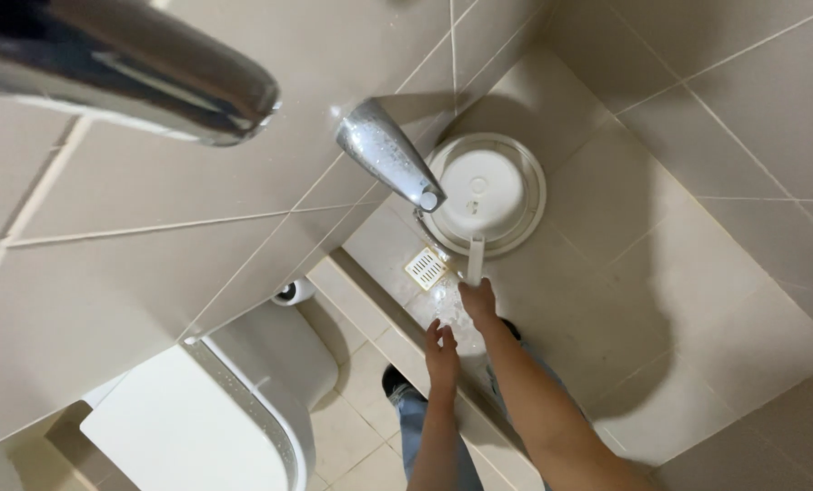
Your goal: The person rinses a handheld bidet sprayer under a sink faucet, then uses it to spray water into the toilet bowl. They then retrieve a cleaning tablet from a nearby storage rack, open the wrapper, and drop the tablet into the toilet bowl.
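Beige-tiled washroom, seen steeply from above, with pale grout lines on wall and floor and a low tiled kerb point(397, 341) dividing the near floor from a wet shower area. Item: slim white stick-like handle point(475, 259), upright, its top standing against the near edge of the round white plastic basin; its lower end is lost in the fist, so what it carries below cannot be told. Handling, as judged: light, rigid plastic, unlikely to break, but wet and therefore slippery; best taken low on the shaft with a full wrap of the fingers, as it is now. Grip, right hand point(479, 302): closed around the lower part of the handle, knuckles uppermost, forearm reaching in from the near right. Grip, left hand point(441, 350): fingers spread and slack, holding nothing, hovering just near of a patch of clear splashing water point(450, 309) and just beside the right wrist; whether it touches the water cannot be told. Surroundings, outward: square pale metal floor drain grate point(426, 267) just left of the handle; round white plastic basin point(486, 194) on the floor beyond it; chrome tap spout point(390, 155) projecting from the wall over the basin's left edge; a second, blurred chrome fitting point(120, 64) at far left, close to the camera; white ceramic toilet point(243, 400) at near left; the person's blue-trousered legs and dark shoe point(397, 382) on the near side of the kerb.
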